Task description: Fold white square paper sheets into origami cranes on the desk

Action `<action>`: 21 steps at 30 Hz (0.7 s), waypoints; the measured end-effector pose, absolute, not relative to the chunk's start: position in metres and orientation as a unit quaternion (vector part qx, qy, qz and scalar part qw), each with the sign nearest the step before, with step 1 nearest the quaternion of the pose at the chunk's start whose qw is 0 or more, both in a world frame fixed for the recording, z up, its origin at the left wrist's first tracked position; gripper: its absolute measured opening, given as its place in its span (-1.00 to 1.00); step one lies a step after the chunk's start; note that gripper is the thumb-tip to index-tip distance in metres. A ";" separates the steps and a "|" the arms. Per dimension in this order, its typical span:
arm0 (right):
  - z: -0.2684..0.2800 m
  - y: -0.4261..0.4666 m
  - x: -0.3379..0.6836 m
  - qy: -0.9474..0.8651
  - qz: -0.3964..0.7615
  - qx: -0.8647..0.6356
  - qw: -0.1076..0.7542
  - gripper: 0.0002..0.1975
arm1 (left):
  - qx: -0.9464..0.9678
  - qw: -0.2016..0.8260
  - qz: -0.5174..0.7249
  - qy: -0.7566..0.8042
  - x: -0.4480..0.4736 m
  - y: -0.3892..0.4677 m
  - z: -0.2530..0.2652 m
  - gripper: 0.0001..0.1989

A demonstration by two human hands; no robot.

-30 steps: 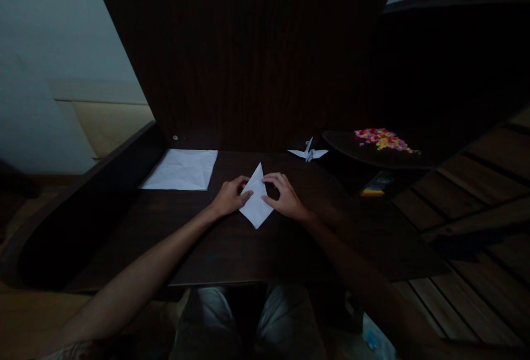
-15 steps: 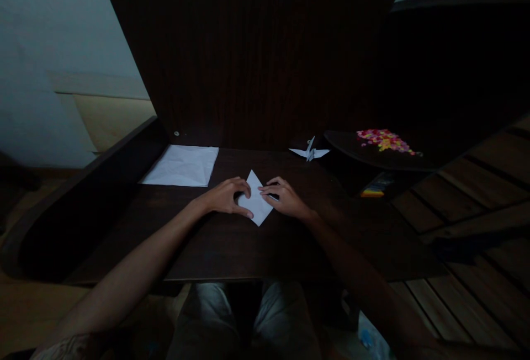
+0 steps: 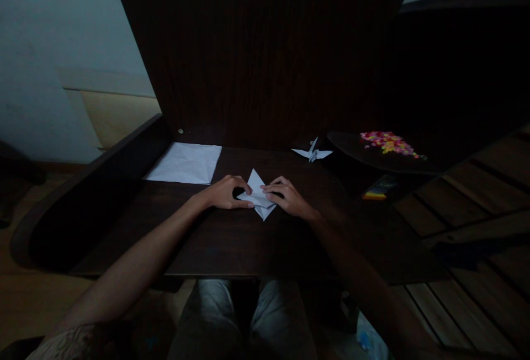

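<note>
Folded paper between both hands

There is one view only, taken from a camera on the person's head. It looks forward and steeply down, so both forearms run up from the bottom corners to meet near the middle of the frame. The dark brown wooden desk fills the centre at arm's length, with the person's lap in pale trousers showing just under its near edge. Ahead, the view ends close against a tall dark wooden back panel. Pale wall shows far left; wooden floorboards slant away on the right. The wide lens bends the edges.
</note>
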State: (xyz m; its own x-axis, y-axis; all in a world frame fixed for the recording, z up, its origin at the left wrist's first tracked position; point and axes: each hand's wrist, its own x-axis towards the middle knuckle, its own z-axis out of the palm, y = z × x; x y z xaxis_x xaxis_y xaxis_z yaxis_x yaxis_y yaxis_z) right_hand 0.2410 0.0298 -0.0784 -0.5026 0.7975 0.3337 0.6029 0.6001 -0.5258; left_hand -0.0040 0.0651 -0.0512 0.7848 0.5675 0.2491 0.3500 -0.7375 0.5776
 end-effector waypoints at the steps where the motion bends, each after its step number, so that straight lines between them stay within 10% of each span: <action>1: -0.078 0.030 0.241 -0.849 0.177 -0.413 0.278 -0.74 | 0.908 0.260 0.210 0.252 -0.004 0.065 -0.051 -0.65; 14: -0.074 0.026 0.247 -0.863 0.183 -0.391 0.263 -0.53 | 0.907 0.254 0.193 0.273 -0.005 0.067 -0.051 -0.62; 21: -0.084 0.032 0.235 -0.810 0.134 -0.495 0.285 -0.72 | 0.878 0.275 0.213 0.330 0.003 0.068 -0.059 -0.56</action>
